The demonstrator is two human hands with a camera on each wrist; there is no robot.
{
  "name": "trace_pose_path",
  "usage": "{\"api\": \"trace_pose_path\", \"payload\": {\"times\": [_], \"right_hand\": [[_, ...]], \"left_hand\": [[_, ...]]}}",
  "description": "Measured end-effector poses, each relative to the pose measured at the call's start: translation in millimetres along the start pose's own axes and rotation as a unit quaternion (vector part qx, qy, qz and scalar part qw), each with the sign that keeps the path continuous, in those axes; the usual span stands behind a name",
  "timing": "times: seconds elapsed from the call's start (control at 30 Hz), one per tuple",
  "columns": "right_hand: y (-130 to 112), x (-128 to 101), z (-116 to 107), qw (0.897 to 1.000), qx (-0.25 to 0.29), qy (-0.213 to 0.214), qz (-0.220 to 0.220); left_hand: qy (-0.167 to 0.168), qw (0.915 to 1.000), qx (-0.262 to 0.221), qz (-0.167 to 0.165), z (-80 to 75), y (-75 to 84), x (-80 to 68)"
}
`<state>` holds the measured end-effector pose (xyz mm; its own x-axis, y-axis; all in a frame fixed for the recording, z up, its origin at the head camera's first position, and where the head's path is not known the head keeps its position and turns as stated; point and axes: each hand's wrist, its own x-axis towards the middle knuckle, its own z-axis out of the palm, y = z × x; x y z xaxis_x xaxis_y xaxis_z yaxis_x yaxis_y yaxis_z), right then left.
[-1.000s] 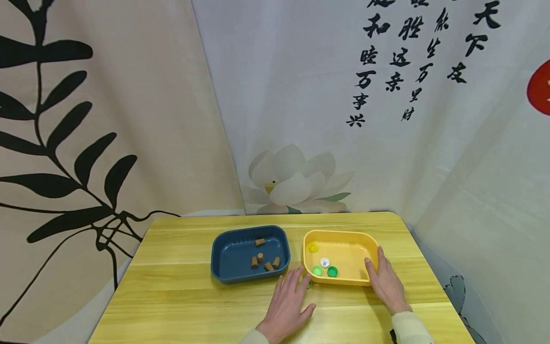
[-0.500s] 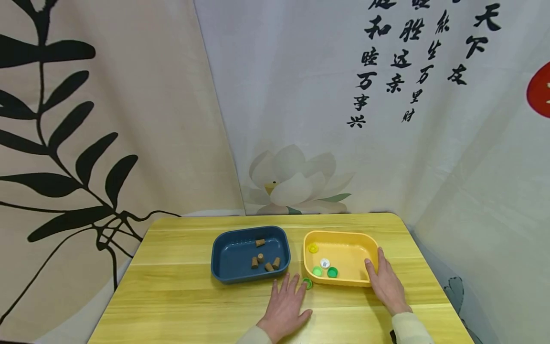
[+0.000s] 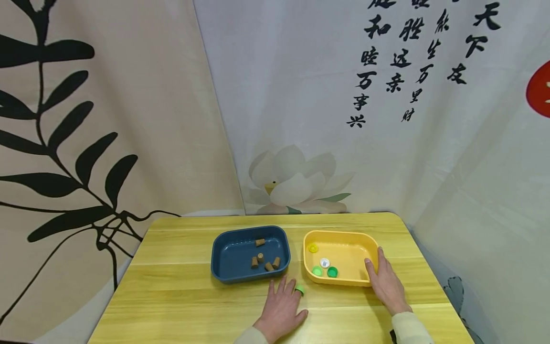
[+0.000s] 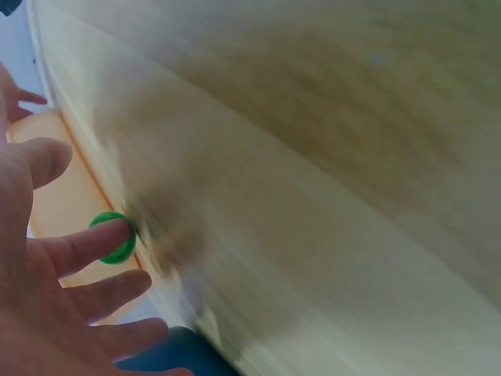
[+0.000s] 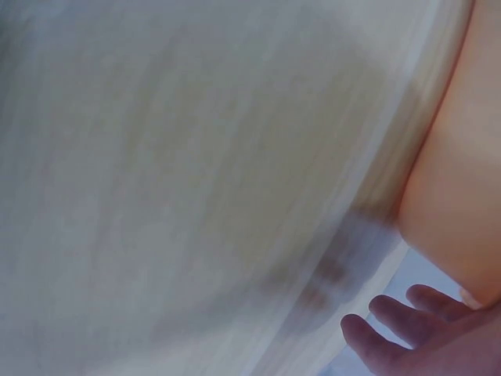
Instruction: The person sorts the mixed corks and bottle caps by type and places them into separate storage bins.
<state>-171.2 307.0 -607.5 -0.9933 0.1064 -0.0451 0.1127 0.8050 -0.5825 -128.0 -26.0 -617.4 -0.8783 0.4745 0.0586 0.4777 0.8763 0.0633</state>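
A light green bottle cap (image 3: pixel 300 289) is at the index fingertip of my left hand (image 3: pixel 281 306), in front of the gap between the two trays. The left wrist view shows the fingers spread, with the index finger over the cap (image 4: pixel 124 249). At the right, my right hand (image 3: pixel 388 285) holds the right end of the yellow tray (image 3: pixel 343 282), thumb over the rim and fingers outside; in the right wrist view its other fingers (image 5: pixel 395 325) are loosely bent. Inside that tray lie a yellow cap (image 3: pixel 313 248), a white cap (image 3: pixel 324 263), and two green caps (image 3: pixel 332 272).
A dark blue tray (image 3: pixel 232 277) with several corks (image 3: pixel 269 266) stands left of the yellow tray. Both trays rest on a wooden table (image 3: pixel 180 286). Printed cloth (image 3: pixel 172 119) hangs behind the table.
My left hand has drawn back toward the person, and the light green cap has slid along with it, away from the yellow tray. The right hand stays at the tray.
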Motion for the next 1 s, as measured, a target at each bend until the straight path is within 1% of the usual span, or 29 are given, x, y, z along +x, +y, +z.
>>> {"api": "trace_pose_path", "payload": {"times": [0.17,0.27,0.33,0.53,0.63,0.73,0.9,1.0], "right_hand": [[0.9,0.4,0.6,1.0,0.001,0.001,-0.001],[1.5,1.1,0.8,1.0,0.002,0.004,-0.005],[1.8,1.5,1.0,1.0,0.002,0.007,-0.006],[2.2,2.0,0.6,1.0,0.001,0.008,-0.005],[1.9,2.0,-0.2,1.0,0.002,0.007,-0.004],[1.8,1.6,-0.4,1.0,0.004,0.003,0.0],[1.9,1.4,0.2,1.0,0.003,-0.004,0.005],[1.9,1.7,0.1,1.0,0.003,-0.003,0.005]], "left_hand": [[-0.009,0.9999,-0.011,0.004,-3.5,-5.0,-7.3],[-0.001,0.9999,-0.006,0.01,-4.9,-9.7,-11.4],[0.012,0.9998,-0.002,0.015,-5.5,-13.0,-13.3],[0.069,0.9973,0.001,0.024,-5.6,-19.0,-15.4],[0.08,0.9965,-0.005,0.024,-3.1,-19.5,-14.5],[0.065,0.9976,-0.01,0.023,-0.3,-19.5,-13.1],[0.018,0.9997,-0.006,0.017,3.2,-20.3,-12.3],[0.006,0.9999,-0.002,0.015,4.5,-21.6,-12.8]]}}
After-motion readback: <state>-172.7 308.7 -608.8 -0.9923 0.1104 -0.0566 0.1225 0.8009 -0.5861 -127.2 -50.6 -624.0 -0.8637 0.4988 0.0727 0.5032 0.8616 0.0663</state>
